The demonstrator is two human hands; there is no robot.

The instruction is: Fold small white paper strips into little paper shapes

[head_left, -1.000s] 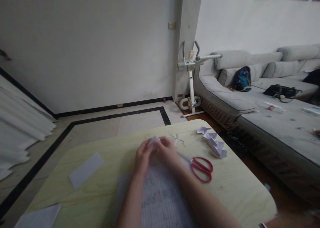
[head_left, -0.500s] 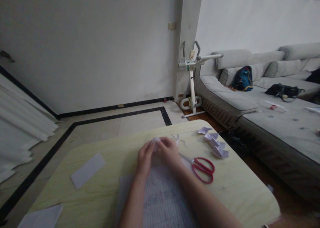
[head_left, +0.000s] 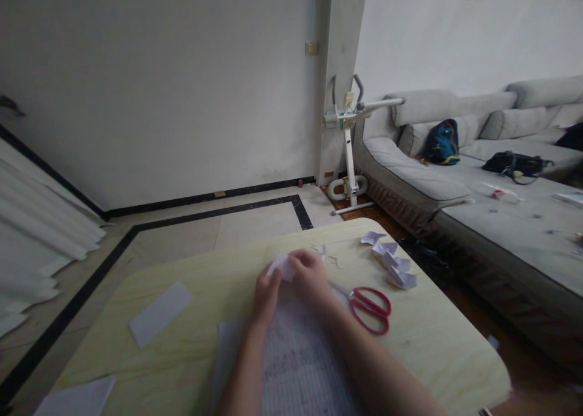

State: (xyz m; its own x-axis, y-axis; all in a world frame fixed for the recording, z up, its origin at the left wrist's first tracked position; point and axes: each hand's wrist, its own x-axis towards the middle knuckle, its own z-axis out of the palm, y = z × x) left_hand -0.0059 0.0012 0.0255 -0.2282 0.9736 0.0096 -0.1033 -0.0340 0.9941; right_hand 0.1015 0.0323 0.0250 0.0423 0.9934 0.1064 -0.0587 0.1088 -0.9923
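Note:
Between my two hands is a small piece of white paper (head_left: pixel 284 268), partly covered by the fingers. My left hand (head_left: pixel 266 291) pinches its left side, and my right hand (head_left: pixel 310 276) grips its right side. Both hands are above a written sheet of lined paper (head_left: pixel 300 361) that my forearms partly cover. Just right of my right hand lie red-handled scissors (head_left: pixel 371 310), their blades partly hidden by the hand. Thin paper scraps (head_left: pixel 334 259) lie beyond that hand.
Several folded paper pieces (head_left: pixel 392 260) line the right side of the wooden table (head_left: pixel 437 337). A white paper rectangle (head_left: pixel 160 314) lies on the left, with another white paper (head_left: pixel 79 398) at the near left corner. A grey sofa (head_left: pixel 492 221) stands to the right.
The left hand has shifted slightly down and away from the right hand. More of the white paper now shows between the fingers. The scissors and folded pieces stay put.

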